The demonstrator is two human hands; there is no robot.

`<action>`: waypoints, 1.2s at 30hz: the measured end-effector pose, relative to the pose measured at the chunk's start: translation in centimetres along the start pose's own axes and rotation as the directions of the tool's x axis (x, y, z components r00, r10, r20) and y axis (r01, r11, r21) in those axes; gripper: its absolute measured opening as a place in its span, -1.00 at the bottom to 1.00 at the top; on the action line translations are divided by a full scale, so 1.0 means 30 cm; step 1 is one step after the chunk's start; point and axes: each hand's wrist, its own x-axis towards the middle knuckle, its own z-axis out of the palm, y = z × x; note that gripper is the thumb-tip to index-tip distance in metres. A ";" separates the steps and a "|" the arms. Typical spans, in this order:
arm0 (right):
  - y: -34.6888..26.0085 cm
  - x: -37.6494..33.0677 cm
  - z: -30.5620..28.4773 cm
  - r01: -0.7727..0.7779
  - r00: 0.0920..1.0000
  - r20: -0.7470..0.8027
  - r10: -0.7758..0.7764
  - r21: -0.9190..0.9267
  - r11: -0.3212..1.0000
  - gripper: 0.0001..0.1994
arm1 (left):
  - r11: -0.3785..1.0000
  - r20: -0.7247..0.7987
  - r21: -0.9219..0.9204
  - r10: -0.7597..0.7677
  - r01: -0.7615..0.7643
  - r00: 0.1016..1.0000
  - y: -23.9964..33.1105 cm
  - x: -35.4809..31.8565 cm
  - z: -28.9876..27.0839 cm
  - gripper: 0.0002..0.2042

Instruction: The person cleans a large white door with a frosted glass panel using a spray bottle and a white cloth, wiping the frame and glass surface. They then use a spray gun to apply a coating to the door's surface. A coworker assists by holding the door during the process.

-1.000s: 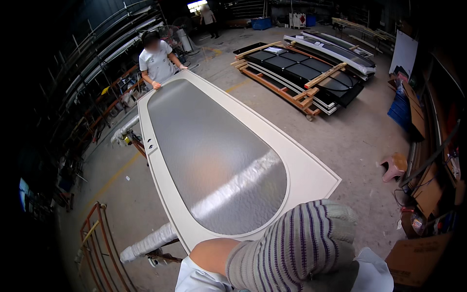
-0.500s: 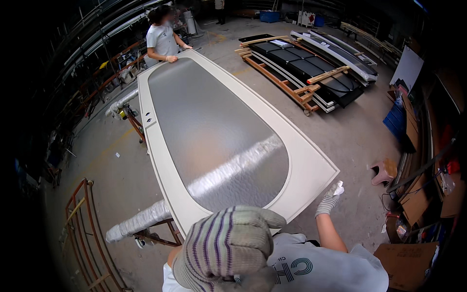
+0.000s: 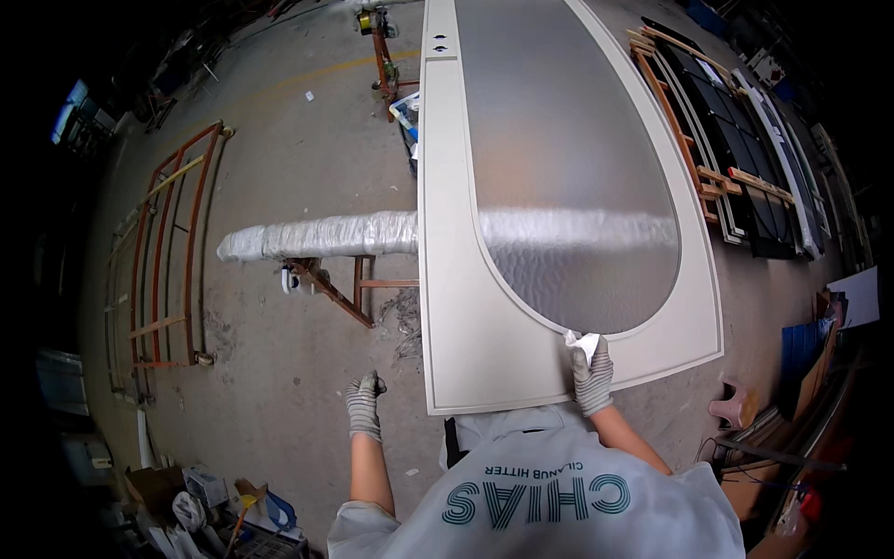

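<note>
A large cream door panel (image 3: pixel 450 279) with textured, rounded glass (image 3: pixel 577 177) lies flat before me. My right hand (image 3: pixel 593 377), in a striped knit glove, is closed on a crumpled white cloth (image 3: pixel 583 347). It holds the cloth against the panel at the glass's near curved edge. Off the panel's left side, over the floor, is my left hand (image 3: pixel 364 402) in a matching glove. Its fingers are curled in and nothing shows in them. Under the panel runs a padded support bar wrapped in clear film (image 3: pixel 326 236), also visible through the glass.
A rusty metal rack (image 3: pixel 197 252) stands on the floor at left. Another trestle (image 3: pixel 382 65) is at the panel's far left side. Stacked dark panels on wood (image 3: pixel 745 140) are at far right. A pink stool (image 3: pixel 736 405) and boxes with clutter (image 3: pixel 205 489) lie near the lower corners.
My view has turned, so the panel now points straight ahead and the person at its far end is out of view. My left hand has dropped away from close up; my right brought the cloth onto the panel.
</note>
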 end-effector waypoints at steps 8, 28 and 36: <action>-0.188 -0.035 0.221 0.132 0.955 0.275 -0.116 -0.042 0.990 -0.76 | 0.981 0.156 0.184 0.031 -0.060 0.987 -0.058 -0.056 0.116 -0.78; -0.126 -0.259 -0.197 -0.318 0.916 0.233 0.327 0.918 0.237 -0.71 | 0.943 0.910 0.242 -0.139 -0.229 0.390 0.212 -0.638 0.830 -0.64; 0.207 -0.672 -0.637 -0.106 0.868 -0.210 0.449 0.806 0.582 -0.65 | 0.815 0.965 0.260 -0.240 -0.518 0.105 -0.120 -1.093 1.085 -0.77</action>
